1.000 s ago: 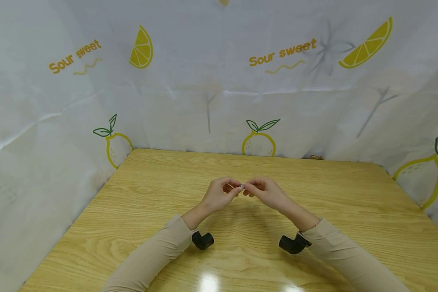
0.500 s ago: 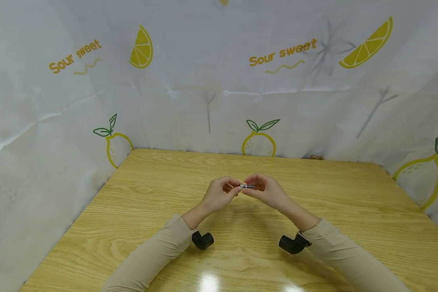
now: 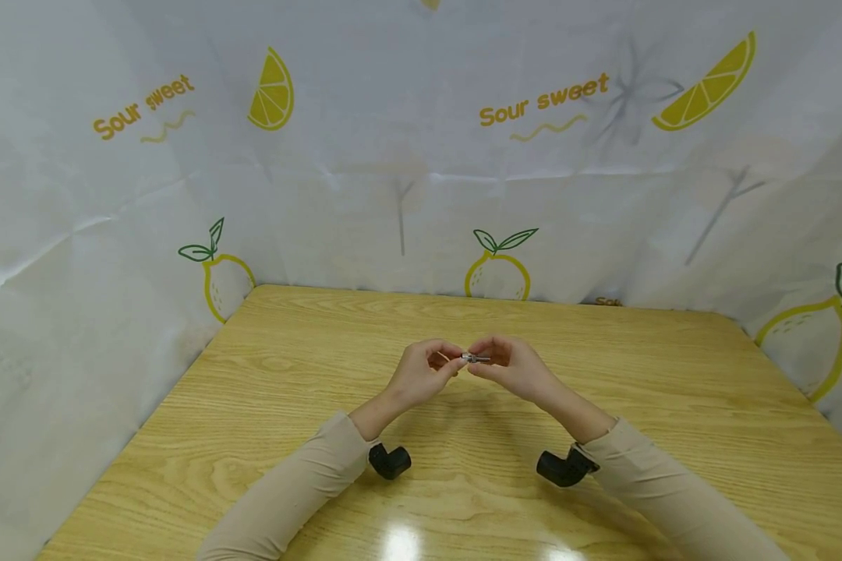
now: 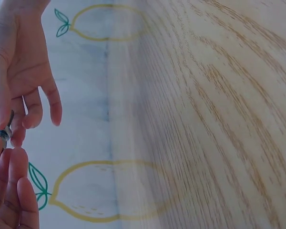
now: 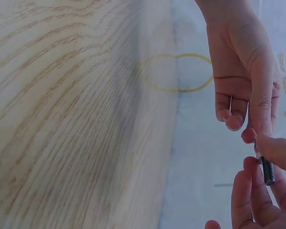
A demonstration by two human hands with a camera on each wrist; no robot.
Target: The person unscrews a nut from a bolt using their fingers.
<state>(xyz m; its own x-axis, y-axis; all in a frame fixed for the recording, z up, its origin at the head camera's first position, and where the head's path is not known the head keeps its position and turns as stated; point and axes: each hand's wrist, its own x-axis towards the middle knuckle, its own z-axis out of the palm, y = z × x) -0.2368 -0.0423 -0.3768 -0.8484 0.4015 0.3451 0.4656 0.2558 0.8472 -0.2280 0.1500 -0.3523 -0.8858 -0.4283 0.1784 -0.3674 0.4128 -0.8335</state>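
Above the table, my left hand (image 3: 421,376) pinches the head end of a small metal bolt (image 5: 269,172) between thumb and fingertips. Opposite it, my right hand (image 3: 522,374) has its thumb and index finger around a nut (image 4: 8,131) on the bolt. The bolt lies roughly level in the head view, its threaded end pointing into the right hand's curl. Dark threads stand out past the right fingertips in the right wrist view. The left fingers hide the bolt's head. The other fingers of both hands are loosely bent.
Below the hands spreads a wood-grain table (image 3: 309,351). A pale curtain (image 3: 365,210) printed with lemons hangs behind it and along its sides. Black wrist mounts (image 3: 390,462) stick out below both beige sleeves (image 3: 309,475).
The right thumb and index finger have parted from a tight pinch that covered the bolt, so the nut and threaded shaft now show. The left hand has kept its place.
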